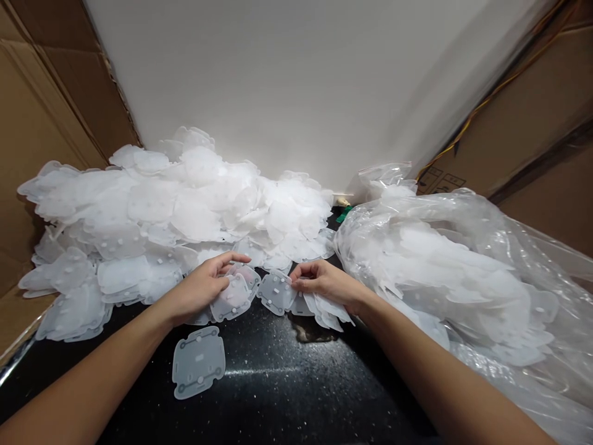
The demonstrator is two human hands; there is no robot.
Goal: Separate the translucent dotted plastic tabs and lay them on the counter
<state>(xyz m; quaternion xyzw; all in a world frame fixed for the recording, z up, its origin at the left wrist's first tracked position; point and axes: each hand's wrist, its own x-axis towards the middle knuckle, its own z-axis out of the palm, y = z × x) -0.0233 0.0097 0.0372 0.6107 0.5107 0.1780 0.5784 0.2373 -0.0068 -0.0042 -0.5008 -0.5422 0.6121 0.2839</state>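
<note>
A large heap of translucent white silicone pads (176, 204) lies on a black speckled table (278, 383). My left hand (204, 287) rests at the heap's front edge with curled fingers gripping a few pads (234, 296). My right hand (324, 281) pinches the edge of another pad (275, 292), with several more pads under its palm. One single pad (198, 361) lies flat and alone on the table, just below my left wrist.
A clear plastic bag (463, 259) stuffed with the same pads fills the right side. Cardboard walls stand at left (41, 123) and right (532, 123), with a white wall behind. A small green object (344, 213) lies between heap and bag.
</note>
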